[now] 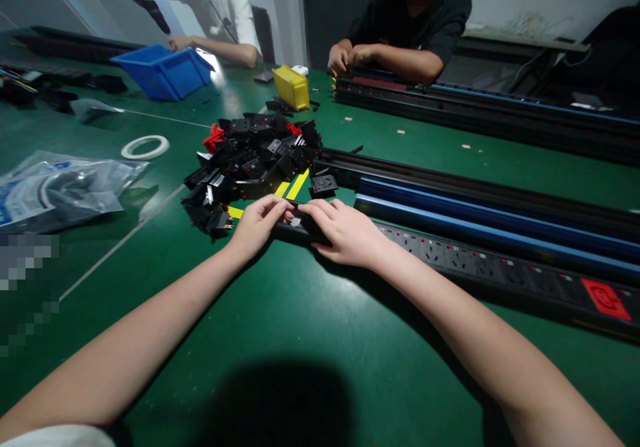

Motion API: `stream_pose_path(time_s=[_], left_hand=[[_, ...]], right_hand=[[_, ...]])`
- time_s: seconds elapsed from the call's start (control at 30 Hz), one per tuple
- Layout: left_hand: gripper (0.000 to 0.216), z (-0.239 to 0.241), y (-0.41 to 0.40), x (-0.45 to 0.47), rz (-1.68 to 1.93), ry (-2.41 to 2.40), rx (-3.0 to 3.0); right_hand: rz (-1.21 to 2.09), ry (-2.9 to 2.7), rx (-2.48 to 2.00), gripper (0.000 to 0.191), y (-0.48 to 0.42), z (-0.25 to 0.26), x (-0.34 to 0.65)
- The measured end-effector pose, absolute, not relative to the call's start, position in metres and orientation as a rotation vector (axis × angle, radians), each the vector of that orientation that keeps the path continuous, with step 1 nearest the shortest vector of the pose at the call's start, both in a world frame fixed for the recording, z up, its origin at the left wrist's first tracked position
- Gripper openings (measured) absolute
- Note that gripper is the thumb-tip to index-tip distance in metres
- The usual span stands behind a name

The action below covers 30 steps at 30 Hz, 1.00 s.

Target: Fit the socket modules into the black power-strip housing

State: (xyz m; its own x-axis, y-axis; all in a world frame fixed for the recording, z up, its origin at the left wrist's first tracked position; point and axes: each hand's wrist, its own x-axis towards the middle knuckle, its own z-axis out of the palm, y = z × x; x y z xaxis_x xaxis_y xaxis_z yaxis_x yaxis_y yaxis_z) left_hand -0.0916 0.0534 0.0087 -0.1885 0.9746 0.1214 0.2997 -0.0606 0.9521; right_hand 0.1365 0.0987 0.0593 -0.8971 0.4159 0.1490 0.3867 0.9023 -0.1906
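Observation:
A long black power strip (450,253) with rows of socket modules and one red module (605,299) runs from the middle of the table to the right edge. At its near left end, my left hand (256,225) has its thumb and fingers closed on the strip's end. My right hand (345,232) is curled over a black socket module (316,223) tilted at the strip, with the fingertips close to my left hand's. My fingers partly hide this module. Just beyond lies a loose socket module (324,185), beside a pile of black modules (260,150).
Dark blue and black rails (480,217) lie behind the strip. A tape roll (145,147) and a plastic bag (65,187) are at left. Farther back are a blue bin (165,73), a yellow bin (293,88) and two people, one with hands (353,57) at another strip.

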Motion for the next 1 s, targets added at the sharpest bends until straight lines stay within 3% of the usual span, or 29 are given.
stream_pose_path(time_s=[0.53, 1.0], left_hand=[[0.029, 0.0055, 0.0584, -0.0969, 1.442, 1.559, 1.227], [0.027, 0.0068, 0.0582, -0.0960, 1.454, 1.578, 1.193]], right_hand=[[0.040, -2.952, -0.600, 0.070, 0.0971, 0.0600, 0.1352], [-0.060, -3.021, -0.586, 0.045, 0.0938, 0.0630, 0.1293]])
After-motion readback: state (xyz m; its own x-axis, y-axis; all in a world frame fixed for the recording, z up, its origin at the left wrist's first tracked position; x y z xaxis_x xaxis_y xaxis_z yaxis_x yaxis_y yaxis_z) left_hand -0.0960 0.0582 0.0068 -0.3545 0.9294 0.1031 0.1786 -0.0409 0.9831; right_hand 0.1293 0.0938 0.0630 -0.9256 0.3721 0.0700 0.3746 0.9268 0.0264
